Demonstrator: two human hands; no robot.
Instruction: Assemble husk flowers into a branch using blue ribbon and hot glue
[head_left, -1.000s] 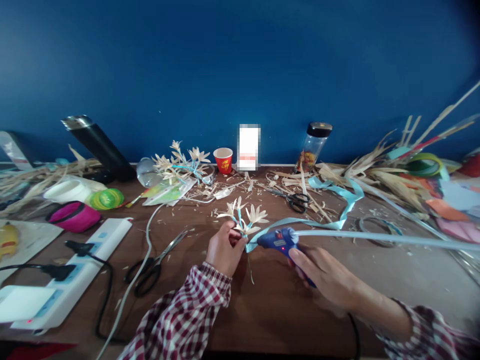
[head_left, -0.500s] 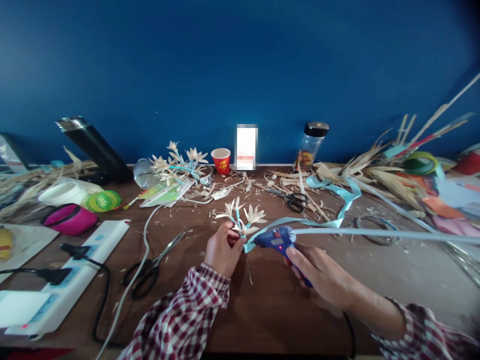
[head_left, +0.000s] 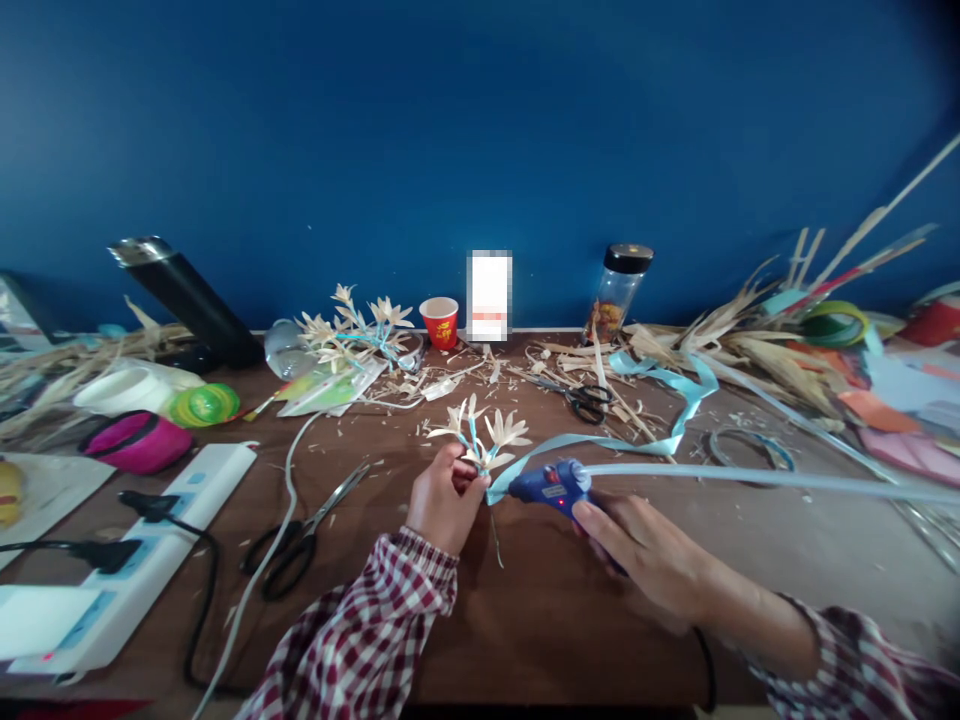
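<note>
Between the fingers of my left hand (head_left: pixel 448 497) is a small spray of cream husk flowers (head_left: pixel 501 432), its blooms upright and a thin stem hanging below. A light-blue ribbon (head_left: pixel 577 440) runs from that stem off to the right across the table. My right hand (head_left: pixel 645 555) is wrapped round the handle of a blue glue gun (head_left: pixel 551 486), which has a small red light lit. Its nozzle points left and sits close to the ribbon at the stem; whether they touch I cannot tell. A long translucent glue stick (head_left: pixel 712 476) sticks out of its back.
Scissors (head_left: pixel 300 545) lie left of my hands, beside a power strip (head_left: pixel 165 540) with plugs. Behind are another husk-flower spray (head_left: pixel 367 335), a red paper cup (head_left: pixel 440 323), a second pair of scissors (head_left: pixel 587 402) and a glass bottle (head_left: pixel 621 290). Dry husks (head_left: pixel 735 350) pile at the right.
The glue gun has dipped very slightly, and the back end of its glue stick sits a little lower. My left hand holds the flower spray as before.
</note>
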